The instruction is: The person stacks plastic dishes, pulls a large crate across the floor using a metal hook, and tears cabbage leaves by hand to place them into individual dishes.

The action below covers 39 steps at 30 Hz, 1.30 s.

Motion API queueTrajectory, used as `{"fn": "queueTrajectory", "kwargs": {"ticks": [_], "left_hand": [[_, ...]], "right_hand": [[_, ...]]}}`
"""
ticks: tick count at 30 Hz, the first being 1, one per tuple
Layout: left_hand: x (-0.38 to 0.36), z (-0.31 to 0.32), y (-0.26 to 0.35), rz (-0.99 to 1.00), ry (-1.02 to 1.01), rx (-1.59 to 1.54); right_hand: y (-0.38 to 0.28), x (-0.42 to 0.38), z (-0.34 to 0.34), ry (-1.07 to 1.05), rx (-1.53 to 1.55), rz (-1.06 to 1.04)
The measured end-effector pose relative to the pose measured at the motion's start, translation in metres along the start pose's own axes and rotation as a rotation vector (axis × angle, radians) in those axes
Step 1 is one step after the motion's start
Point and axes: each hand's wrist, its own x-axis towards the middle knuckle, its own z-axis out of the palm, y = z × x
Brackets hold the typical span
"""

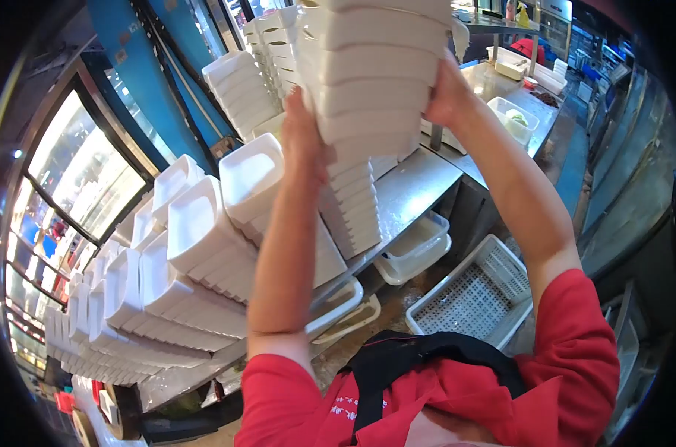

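The person's left hand (304, 141) presses flat against the left side of a tall stack of nested white plastic containers (379, 82), while the right hand (450, 93) grips its right side near the edge; the hands are well apart, clamped on the stack between them. The stack's top runs out of view. Just below its lower end stands another column of nested white containers (353, 212), partly hidden, close to the front edge of the shiny metal worktop (424, 179); whether the two touch cannot be told. To the right of that column a bare strip of metal leaves open room, running to the worktop's corner. On the left side, beside the left forearm, crowded rows of white rectangular containers in leaning stacks (196, 223) leave only narrow gaps and reach the worktop's front edge. Below that edge sit a translucent white plastic tub (412, 249) and, to its right, a white perforated plastic basket (468, 298), open upward, with floor showing between them. Farther off, beyond the right hand, a clear square tub with something green in it (514, 123) sits near the worktop's right edge, with an open aisle floor (569, 167) alongside.
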Motion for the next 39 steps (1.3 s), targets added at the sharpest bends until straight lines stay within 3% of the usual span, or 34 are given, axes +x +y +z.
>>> {"fn": "queueTrajectory", "kwargs": {"ticks": [2,4,9,15,18,20,22,24,26,27,29,30,31,32,33,34,35,36,37,38,39], "left_hand": [[0.016,-0.015,0.034,-0.168,-0.094,-0.005],[0.034,-0.024,0.041,-0.150,-0.135,0.028],[0.051,-0.041,0.026,-0.105,-0.200,0.039],[0.050,-0.035,0.011,-0.119,-0.046,0.046],[0.052,-0.034,0.005,-0.064,0.034,-0.122],[0.060,-0.041,0.005,0.237,0.227,0.014],[0.089,-0.066,0.002,0.565,0.264,0.082],[0.046,-0.048,0.013,0.774,0.332,0.123],[-0.009,-0.028,0.015,1.021,0.287,0.115],[-0.036,-0.011,0.000,1.230,0.231,0.174],[-0.067,0.011,-0.044,1.373,-0.017,0.049],[-0.077,0.034,-0.121,1.262,-0.560,-0.097],[-0.092,0.052,-0.157,1.036,-0.707,0.006],[-0.117,0.073,-0.195,0.643,-0.816,0.009],[-0.135,0.091,-0.239,0.033,-0.929,-0.006],[-0.151,0.106,-0.279,-0.108,-1.138,0.267],[-0.155,0.098,-0.339,0.029,-1.395,0.681],[-0.152,0.080,-0.409,0.375,-1.730,1.129],[-0.170,0.053,-0.404,0.555,-1.688,1.330],[-0.161,0.029,-0.461,0.707,-1.809,0.950],[-0.183,0.016,-0.449,0.536,-1.852,1.142]], "right_hand": [[0.013,0.023,0.013,0.019,-0.006,0.049],[0.030,0.043,0.018,0.042,-0.019,0.107],[0.063,0.088,0.002,-0.151,-0.125,0.057],[0.070,0.083,0.007,-0.043,-0.131,0.103],[0.069,0.085,0.018,0.049,-0.168,0.202],[0.073,0.091,0.015,0.015,-0.179,0.219],[0.077,0.097,0.010,-0.019,-0.187,0.219],[0.089,0.090,-0.002,-0.047,-0.165,0.220],[0.109,0.063,-0.023,0.216,-0.552,0.041],[0.121,0.038,-0.043,0.121,-0.552,-0.115],[0.157,-0.063,-0.108,0.229,-0.860,-0.308],[0.167,-0.115,-0.151,0.309,-1.015,-0.395],[0.167,-0.169,-0.160,0.506,-1.084,-0.128],[0.203,-0.209,-0.196,0.689,-1.063,-0.150],[0.208,-0.271,-0.209,0.815,-1.249,0.004],[0.217,-0.330,-0.205,0.907,-1.388,0.197],[0.226,-0.391,-0.199,1.006,-1.378,0.260],[0.234,-0.456,-0.194,1.059,-1.385,0.309],[0.254,-0.509,-0.176,1.201,-1.345,0.260],[0.244,-0.564,-0.138,1.407,-1.169,0.327],[0.260,-0.623,-0.114,1.645,-1.154,0.332]]}}
